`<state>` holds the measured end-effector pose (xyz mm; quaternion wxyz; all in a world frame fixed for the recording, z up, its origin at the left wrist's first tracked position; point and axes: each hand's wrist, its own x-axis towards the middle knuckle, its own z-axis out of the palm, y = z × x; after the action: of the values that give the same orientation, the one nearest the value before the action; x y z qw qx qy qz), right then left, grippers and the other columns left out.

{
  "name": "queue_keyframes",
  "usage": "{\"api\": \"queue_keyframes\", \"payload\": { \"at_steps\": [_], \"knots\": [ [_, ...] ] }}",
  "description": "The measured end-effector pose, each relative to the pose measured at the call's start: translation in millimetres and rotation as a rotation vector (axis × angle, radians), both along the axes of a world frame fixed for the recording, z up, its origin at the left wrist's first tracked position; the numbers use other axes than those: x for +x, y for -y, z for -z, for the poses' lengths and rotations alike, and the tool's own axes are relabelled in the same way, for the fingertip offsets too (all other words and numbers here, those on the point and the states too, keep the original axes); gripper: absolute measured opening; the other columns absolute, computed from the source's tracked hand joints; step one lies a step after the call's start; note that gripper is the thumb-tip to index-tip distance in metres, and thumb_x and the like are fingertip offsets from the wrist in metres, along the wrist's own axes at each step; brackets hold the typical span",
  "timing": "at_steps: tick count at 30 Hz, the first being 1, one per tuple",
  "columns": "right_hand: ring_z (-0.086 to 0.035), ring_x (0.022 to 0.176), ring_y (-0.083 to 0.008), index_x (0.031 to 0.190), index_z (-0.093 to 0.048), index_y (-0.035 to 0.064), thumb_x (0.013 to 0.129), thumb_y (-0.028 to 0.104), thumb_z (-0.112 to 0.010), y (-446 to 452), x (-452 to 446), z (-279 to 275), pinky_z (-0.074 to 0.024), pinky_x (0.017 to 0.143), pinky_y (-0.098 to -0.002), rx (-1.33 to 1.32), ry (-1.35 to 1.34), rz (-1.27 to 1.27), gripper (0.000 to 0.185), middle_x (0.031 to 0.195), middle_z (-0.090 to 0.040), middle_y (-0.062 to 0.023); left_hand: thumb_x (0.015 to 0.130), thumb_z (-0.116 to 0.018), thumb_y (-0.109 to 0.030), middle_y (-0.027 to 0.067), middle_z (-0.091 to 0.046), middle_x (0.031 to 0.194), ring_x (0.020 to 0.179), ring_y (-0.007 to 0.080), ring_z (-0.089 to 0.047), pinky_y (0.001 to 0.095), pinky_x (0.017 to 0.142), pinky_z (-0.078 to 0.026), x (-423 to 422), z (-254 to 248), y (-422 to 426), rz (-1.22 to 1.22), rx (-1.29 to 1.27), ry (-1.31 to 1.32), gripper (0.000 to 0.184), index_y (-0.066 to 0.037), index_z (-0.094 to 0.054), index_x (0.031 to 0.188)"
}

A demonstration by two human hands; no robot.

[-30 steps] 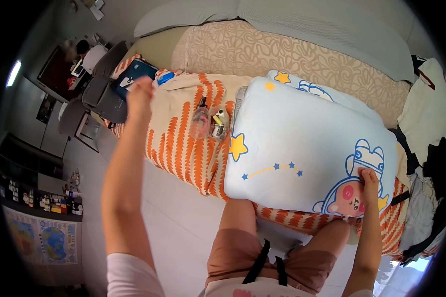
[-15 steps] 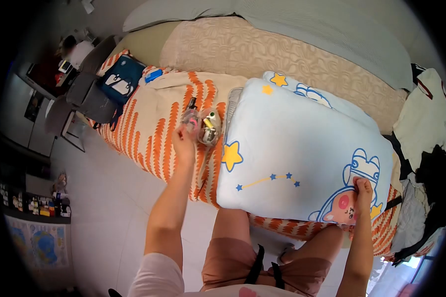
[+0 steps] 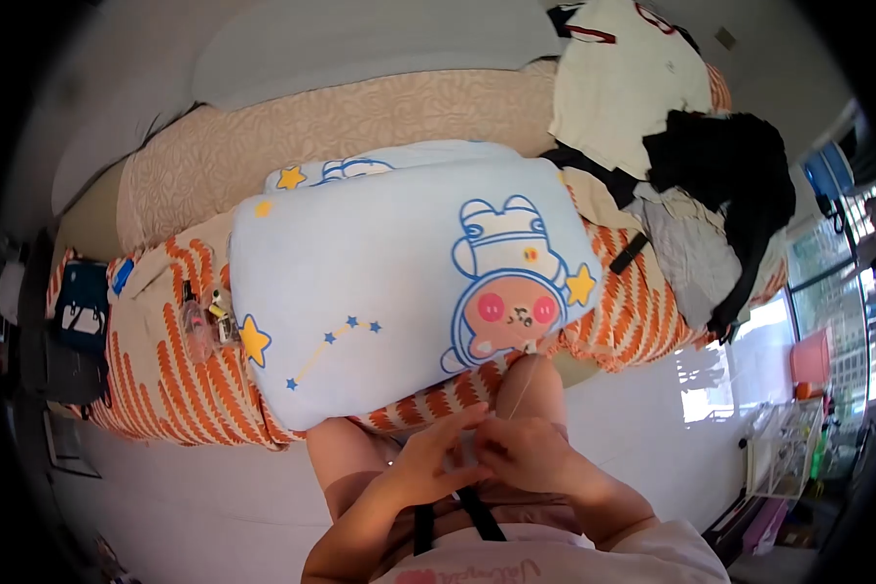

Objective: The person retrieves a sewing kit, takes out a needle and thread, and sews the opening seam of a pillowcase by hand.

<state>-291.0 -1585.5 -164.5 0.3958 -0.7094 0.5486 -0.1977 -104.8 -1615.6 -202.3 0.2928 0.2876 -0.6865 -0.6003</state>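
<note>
A light blue quilt (image 3: 409, 243) with a cartoon bear and stars lies folded in front of me. Over my lap, my left hand (image 3: 445, 456) curls, thumb and fingers bent round something small and pale that I cannot make out. Close beside it, my right hand (image 3: 526, 454) is closed in a pinch on a thin pale thread (image 3: 524, 387). That thread runs up from the fingers towards the quilt's front edge, near the bear's face. Between the fingertips the details are too small to tell.
An orange-striped cover (image 3: 170, 375) lies under the quilt. Clear bags with small items (image 3: 224, 326) and a dark teal bag (image 3: 83, 310) are at the left. Right of the quilt are a black strip (image 3: 630, 253), dark clothes (image 3: 725, 170) and a white shirt (image 3: 618, 78).
The view has swung to the right. My left hand has moved from the clear bags to my lap, and my right hand has left the quilt to meet it. The thread now shows.
</note>
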Motion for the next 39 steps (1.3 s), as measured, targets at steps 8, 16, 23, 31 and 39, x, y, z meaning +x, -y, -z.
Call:
{"api": "queue_keyframes", "payload": {
  "at_steps": [8, 16, 23, 31, 39],
  "knots": [
    [-0.061, 0.065, -0.0159, 0.085, -0.058, -0.0003, 0.085, 0.003, -0.061, -60, -29, -19, -0.0480, 0.059, -0.0272, -0.026, 0.341, 0.207, 0.005, 0.075, -0.064, -0.0085, 0.089, -0.057, -0.008, 0.0087, -0.063, 0.072, 0.059, 0.0160, -0.060, 0.0257, 0.056, -0.046, -9, -22, -52, -0.046, -0.026, 0.101, 0.010, -0.002, -0.064, 0.095],
    [-0.066, 0.089, -0.0269, 0.084, -0.051, 0.0065, 0.094, 0.015, -0.046, -75, -54, -5, -0.0536, 0.082, -0.0478, 0.186, 1.649, 0.650, 0.014, 0.094, -0.066, -0.0137, 0.094, -0.052, -0.012, 0.0052, -0.064, 0.075, 0.060, 0.0123, -0.057, 0.0242, 0.058, -0.046, 13, -24, -80, -0.112, 0.075, 0.207, 0.018, -0.003, -0.064, 0.103],
    [-0.063, 0.070, -0.0128, 0.084, -0.056, 0.0052, 0.093, 0.015, -0.049, -58, -171, 30, -0.0571, 0.071, -0.0320, -0.067, 1.696, 0.901, 0.015, 0.077, -0.064, -0.0057, 0.096, -0.051, -0.017, 0.0007, -0.062, 0.076, 0.059, 0.0060, -0.050, 0.0207, 0.055, -0.041, 105, -28, -63, -0.325, 0.111, 0.416, 0.021, -0.002, -0.066, 0.099],
    [-0.062, 0.072, -0.0136, 0.086, -0.058, 0.0053, 0.091, 0.019, -0.054, 2, -311, 127, -0.0534, 0.061, -0.0258, -0.111, 1.233, 1.284, 0.015, 0.077, -0.063, -0.0040, 0.095, -0.053, -0.017, -0.0008, -0.055, 0.068, 0.059, 0.0062, -0.046, 0.0208, 0.055, -0.040, 193, -12, -44, -0.439, 0.264, 0.459, 0.020, -0.003, -0.066, 0.094],
    [-0.055, 0.101, -0.0424, 0.128, -0.043, -0.0047, 0.089, 0.035, -0.059, 40, -208, 134, -0.0463, 0.084, -0.0460, -0.893, -0.325, 1.013, 0.058, 0.114, -0.056, -0.0240, 0.094, -0.054, -0.025, 0.0029, -0.064, 0.076, 0.063, 0.0101, -0.054, 0.0264, 0.059, -0.044, 106, 5, -30, -0.344, 0.171, 0.294, 0.025, -0.005, -0.068, 0.095]
  ]
}}
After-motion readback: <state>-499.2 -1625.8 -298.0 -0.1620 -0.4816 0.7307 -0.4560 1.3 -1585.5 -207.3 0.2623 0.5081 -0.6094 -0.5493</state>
